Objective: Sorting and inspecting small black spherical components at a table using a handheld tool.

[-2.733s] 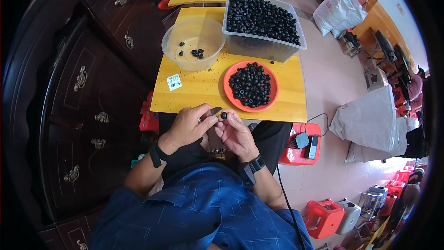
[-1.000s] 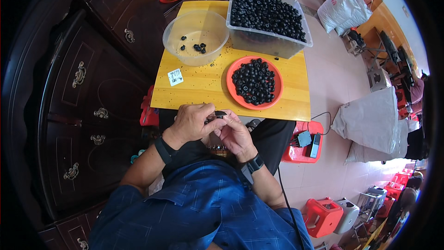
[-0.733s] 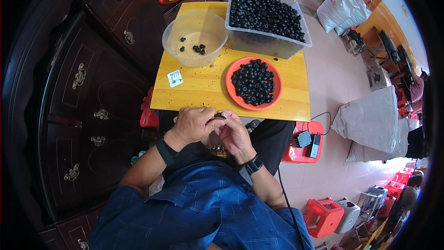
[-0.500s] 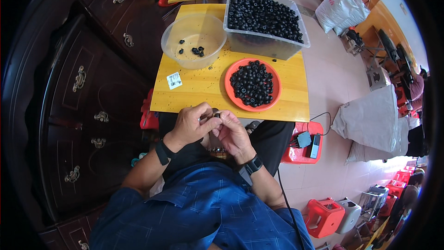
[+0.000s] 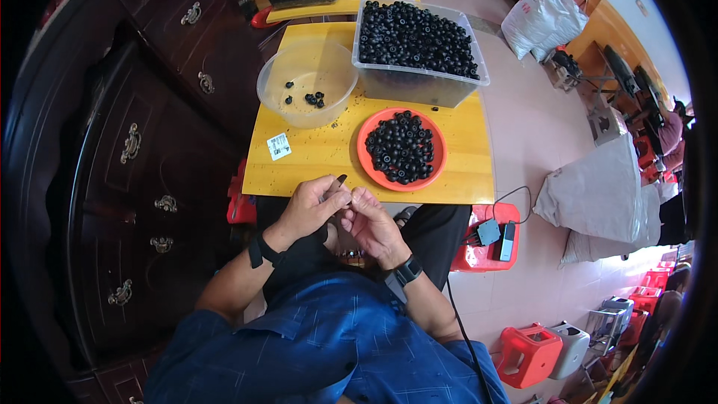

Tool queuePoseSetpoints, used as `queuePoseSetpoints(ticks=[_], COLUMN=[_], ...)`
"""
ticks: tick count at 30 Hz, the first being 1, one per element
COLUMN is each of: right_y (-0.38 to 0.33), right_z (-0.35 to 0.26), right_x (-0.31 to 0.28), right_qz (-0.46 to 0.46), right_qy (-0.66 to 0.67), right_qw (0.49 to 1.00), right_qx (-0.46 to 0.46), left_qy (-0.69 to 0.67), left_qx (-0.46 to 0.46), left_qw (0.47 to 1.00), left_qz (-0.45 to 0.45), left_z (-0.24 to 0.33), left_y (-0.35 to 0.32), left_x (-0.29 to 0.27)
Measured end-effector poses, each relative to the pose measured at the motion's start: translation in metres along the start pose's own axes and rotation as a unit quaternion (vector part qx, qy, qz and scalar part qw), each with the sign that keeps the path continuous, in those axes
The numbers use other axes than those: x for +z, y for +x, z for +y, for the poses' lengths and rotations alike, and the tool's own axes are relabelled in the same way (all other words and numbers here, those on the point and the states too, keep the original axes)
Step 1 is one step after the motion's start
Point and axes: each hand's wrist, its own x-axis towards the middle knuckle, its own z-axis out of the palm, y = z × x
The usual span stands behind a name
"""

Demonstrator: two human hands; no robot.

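Note:
Over my lap, just off the table's near edge, my two hands meet at the fingertips. My left hand [image 5: 310,208] is closed around a thin dark blade-like tool [image 5: 341,179], whose tip sticks up past the fingers. Thumb and fingers of my right hand [image 5: 373,230] are pinched together against the left thumb; what they hold is hidden now. Nearest to them is an orange-red plate [image 5: 366,167] heaped with small round black parts [image 5: 402,147], some with a hole showing. A clear round tub [image 5: 268,99] beyond my left hand contains several such parts.
A big clear bin [image 5: 419,90] full of black parts stands at the yellow table's [image 5: 299,176] far right, one loose part beside it. A white label [image 5: 279,147] lies at the left. Dark cabinets [image 5: 172,157] flank my left; a red stool [image 5: 479,254] with cabled devices stands right.
The view has tilted, so the table sits slightly lower. The tool's tip shows more clearly above my left fingers, and the dark round piece seen at my right fingertips is now covered.

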Motion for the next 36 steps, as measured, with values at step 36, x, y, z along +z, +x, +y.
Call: queuePoseSetpoints(ticks=[36], right_y=[0.033], right_z=[-0.073], right_x=[-0.007], right_qz=[0.181], right_qy=[-0.825], right_qw=[0.438], right_qx=[-0.309], left_qy=[0.371], left_qx=[0.108], left_qw=[0.898], left_qz=[0.212], left_z=[0.044], left_y=[0.087], left_x=[-0.067])
